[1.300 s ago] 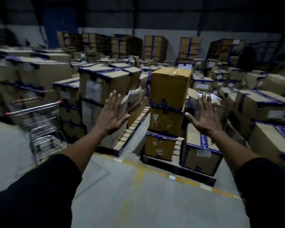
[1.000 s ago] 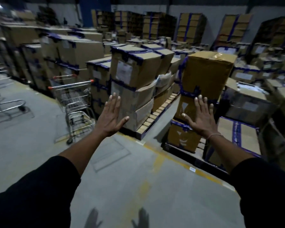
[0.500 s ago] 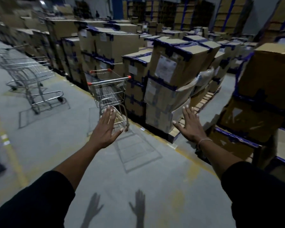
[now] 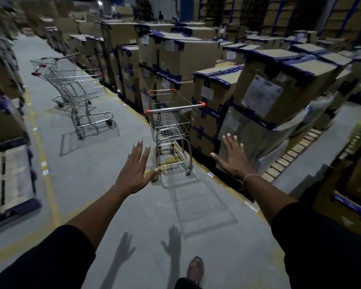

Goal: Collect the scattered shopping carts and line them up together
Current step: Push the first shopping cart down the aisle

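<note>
Chrome wire forms a small shopping cart (image 4: 172, 130) at twelve o'clock, parked beside stacked cardboard boxes (image 4: 196, 57). The left hand (image 4: 134, 170) and right hand (image 4: 232, 158) are held apart, spread, empty. Nested carts (image 4: 75, 90) are seen at ten o'clock. A careless push could likely ram the boxes.

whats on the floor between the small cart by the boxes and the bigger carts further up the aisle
Nothing: in the head view, only bare grey floor separates the small cart from the bigger carts.
</note>
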`<state>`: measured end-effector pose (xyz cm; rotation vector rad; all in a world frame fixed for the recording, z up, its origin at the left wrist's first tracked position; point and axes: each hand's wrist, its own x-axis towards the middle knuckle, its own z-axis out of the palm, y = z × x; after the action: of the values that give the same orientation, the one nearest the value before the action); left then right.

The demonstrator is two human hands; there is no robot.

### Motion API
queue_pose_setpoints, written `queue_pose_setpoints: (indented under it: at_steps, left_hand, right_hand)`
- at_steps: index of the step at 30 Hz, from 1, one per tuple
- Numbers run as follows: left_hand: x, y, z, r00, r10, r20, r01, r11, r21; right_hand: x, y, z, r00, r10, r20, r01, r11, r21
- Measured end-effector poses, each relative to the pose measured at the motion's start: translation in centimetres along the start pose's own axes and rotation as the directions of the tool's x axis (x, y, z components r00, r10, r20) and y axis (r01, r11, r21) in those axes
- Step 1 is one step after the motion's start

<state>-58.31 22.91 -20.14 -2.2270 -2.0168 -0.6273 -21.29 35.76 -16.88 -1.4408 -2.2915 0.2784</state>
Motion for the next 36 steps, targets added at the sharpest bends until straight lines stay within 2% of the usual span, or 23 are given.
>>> queue_pose_setpoints:
  at_steps: [10,18,27,31,36]
  left_hand:
    - [17.6,-9.6,5.4,0.997,-0.034,0.069,0.032,0.999,0.037]
    - [29.4,-14.2,9.8,0.994,-0.056,0.091,0.059,0.998,-0.031]
    - [44.5,-22.8,15.8,0.994,0.011,0.110,-0.005,0.999,-0.049]
    - [51.1,-26.4,18.6,0.979,0.025,0.203,-0.013,0.998,-0.059]
    - [55.7,-29.4,21.0,0.958,0.031,0.285,-0.015,0.998,-0.058]
  right_hand:
    - [22.1,2.5,7.4,0.998,-0.029,0.052,0.029,1.000,0.010]
    - [35.2,4.1,11.1,0.992,-0.054,0.114,0.055,0.998,-0.002]
    - [50.1,5.5,16.9,0.988,-0.039,0.147,0.051,0.996,-0.077]
    - [57.1,6.1,19.9,0.986,-0.006,0.168,0.028,0.991,-0.133]
    - [63.6,7.0,22.9,0.960,0.080,0.267,-0.020,0.975,-0.223]
